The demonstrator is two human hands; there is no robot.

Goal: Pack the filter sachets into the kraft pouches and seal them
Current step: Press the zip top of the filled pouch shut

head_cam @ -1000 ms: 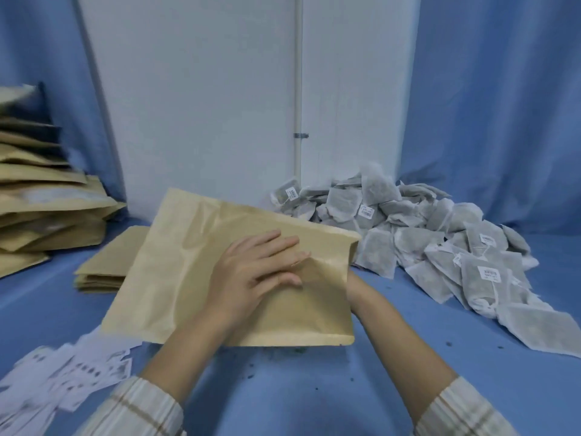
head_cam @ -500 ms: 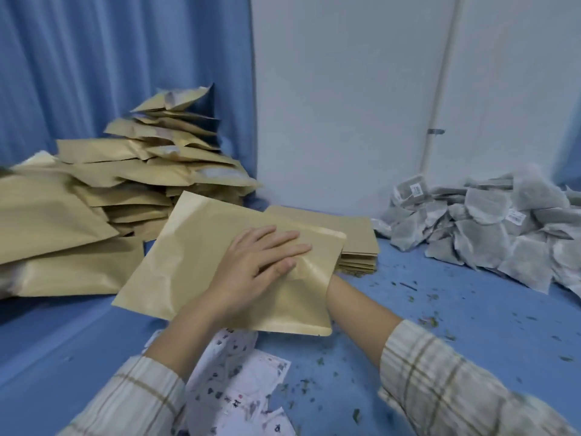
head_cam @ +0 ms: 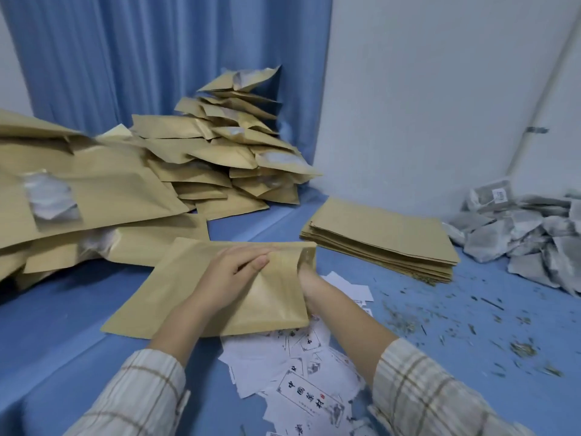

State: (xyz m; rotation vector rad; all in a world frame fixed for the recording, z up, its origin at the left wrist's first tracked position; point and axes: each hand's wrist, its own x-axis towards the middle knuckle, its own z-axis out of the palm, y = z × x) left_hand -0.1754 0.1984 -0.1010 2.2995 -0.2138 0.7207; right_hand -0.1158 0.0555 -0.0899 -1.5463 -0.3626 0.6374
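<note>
The left hand (head_cam: 231,272) is lying on top of a kraft pouch (head_cam: 176,287), fingers curled and pinching the paper near its open right end. The right hand (head_cam: 309,280) is reaching into that mouth, fingers hidden, so its grip cannot be told. The pouch is resting flat and creased on the blue table (head_cam: 78,322), over white printed labels (head_cam: 301,382). Grey fibrous filter sachets (head_cam: 528,237) are lying heaped at the right, beside a neat stack of flat pouches (head_cam: 383,240)
</note>
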